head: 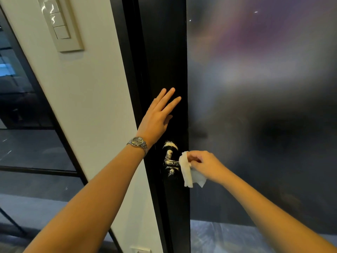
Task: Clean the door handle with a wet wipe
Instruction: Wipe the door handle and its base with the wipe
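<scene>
Fingers (193, 158) of the right hand (206, 166) are curled and pinch a bunched white wet wipe (186, 170), holding its folded edge against the right end of the door handle (170, 162); the rest of the wipe hangs loose below the knuckles. The handle sits low on the black door frame (164, 52), just left of the frosted glass panel (255, 106). It is hard to make out against the dark surface, except for the white smears across it and in an arc just above it. Bunching the wipe likely gives a thick, damp pad to press with, and starting at the free end would let the hand drag along the lever toward the smears. The left hand (156, 119) lies flat on the frame above the handle, its fingers (169, 95) straight and spread, holding nothing; I judge that it braces the door so it does not swing under the rubbing. A metal wristwatch (138, 141) is on that wrist. The smears look untouched, so the cleaning seems barely begun. A light switch panel (58, 24) is on the pale wall (91, 106) to the left.
</scene>
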The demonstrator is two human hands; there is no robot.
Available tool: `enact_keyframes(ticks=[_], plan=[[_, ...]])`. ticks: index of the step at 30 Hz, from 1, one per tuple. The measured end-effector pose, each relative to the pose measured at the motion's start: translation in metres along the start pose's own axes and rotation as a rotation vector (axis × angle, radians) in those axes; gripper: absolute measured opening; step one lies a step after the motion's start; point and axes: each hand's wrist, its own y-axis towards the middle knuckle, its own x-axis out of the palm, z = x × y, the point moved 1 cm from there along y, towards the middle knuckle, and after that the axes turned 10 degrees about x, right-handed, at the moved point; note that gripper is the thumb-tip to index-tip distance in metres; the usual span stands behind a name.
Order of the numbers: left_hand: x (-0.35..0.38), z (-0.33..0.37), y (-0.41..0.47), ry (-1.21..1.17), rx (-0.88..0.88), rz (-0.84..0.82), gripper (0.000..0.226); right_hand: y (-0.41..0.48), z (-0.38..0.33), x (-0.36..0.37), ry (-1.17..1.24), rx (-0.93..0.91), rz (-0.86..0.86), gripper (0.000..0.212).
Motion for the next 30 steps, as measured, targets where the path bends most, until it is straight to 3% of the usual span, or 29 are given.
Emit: enact_keyframes(ticks=[3,7,12,20,23,26,30], plan=[[0.005,-0.005,-0.003,-0.071,0.01,-0.015,0.059,-0.002,0.006,-0.002,0.005,-0.044,0.052,0.023],[0.007,-0.011,-0.004,-0.096,0.038,-0.025,0.061,-0.002,-0.002,0.022,-0.181,-0.164,0.121,0.026],[0.018,-0.012,-0.009,0.073,0.086,-0.1,0.067,-0.014,0.01,0.027,-0.356,-0.347,0.275,0.03],[0.035,-0.002,-0.011,0.379,0.043,-0.075,0.065,-0.009,0.006,0.039,-0.477,-0.328,0.387,0.037],[0.038,-0.006,-0.012,0.393,0.04,-0.072,0.066,-0.008,-0.003,0.049,-0.485,-0.371,0.413,0.026],[0.04,-0.009,-0.012,0.364,0.036,-0.077,0.063,-0.014,0.008,0.037,-0.452,-0.4,0.388,0.029],[0.041,-0.01,-0.011,0.341,0.034,-0.074,0.062,-0.023,0.028,0.019,-0.334,-0.233,0.418,0.013]])
